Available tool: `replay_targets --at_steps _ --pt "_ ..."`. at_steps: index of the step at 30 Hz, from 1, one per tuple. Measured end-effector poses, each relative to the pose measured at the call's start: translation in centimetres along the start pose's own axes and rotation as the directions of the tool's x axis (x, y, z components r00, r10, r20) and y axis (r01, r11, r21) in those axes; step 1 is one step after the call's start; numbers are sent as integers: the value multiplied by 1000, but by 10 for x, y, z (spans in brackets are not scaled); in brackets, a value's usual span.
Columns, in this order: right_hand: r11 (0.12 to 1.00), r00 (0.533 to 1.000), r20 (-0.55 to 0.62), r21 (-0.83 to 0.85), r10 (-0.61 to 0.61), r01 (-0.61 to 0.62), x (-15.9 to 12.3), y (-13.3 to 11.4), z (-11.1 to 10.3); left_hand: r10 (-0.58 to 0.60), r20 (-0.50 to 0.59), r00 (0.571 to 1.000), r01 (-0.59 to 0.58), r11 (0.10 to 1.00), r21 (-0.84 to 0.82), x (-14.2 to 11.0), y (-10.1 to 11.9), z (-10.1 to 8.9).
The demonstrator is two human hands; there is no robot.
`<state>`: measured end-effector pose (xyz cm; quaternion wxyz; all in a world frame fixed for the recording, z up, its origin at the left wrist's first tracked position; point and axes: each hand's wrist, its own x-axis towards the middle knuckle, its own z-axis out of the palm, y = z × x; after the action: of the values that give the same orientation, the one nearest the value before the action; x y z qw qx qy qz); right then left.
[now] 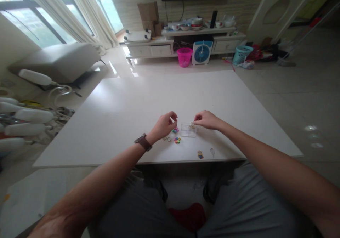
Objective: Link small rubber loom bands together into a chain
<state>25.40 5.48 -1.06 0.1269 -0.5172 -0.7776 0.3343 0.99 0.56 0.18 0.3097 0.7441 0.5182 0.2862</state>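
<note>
On the table [159, 96], transparent rectangular box [188, 131]

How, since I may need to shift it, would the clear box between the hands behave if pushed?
The clear box has straight, see-through walls, so it is probably stiff and fairly light. It sits low and flat on the smooth tabletop, so it would likely slide rather than tip.

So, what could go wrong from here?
The shiny pieces at the right hand's fingertips might spill outside the clear box. The left hand could scatter the colourful cluster close by its fingers. And the yellow-and-blue figure, lying near the front edge of the table, might get knocked off.
</note>
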Motion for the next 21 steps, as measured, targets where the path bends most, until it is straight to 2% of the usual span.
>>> replay_targets --at_steps 8,12,21 --pt "964 997 78 -265 11 10 0 0 6 84 37 996 -87 993 86 -1 1 -1" --pt "924 999 20 -381 27 -17 -4 -6 6 82 35 996 -84 993 87 -1 -1 -2" --pt "869 999 -21 -492 47 -51 -9 -15 4 90 25 996 -92 990 110 0 -6 -6"
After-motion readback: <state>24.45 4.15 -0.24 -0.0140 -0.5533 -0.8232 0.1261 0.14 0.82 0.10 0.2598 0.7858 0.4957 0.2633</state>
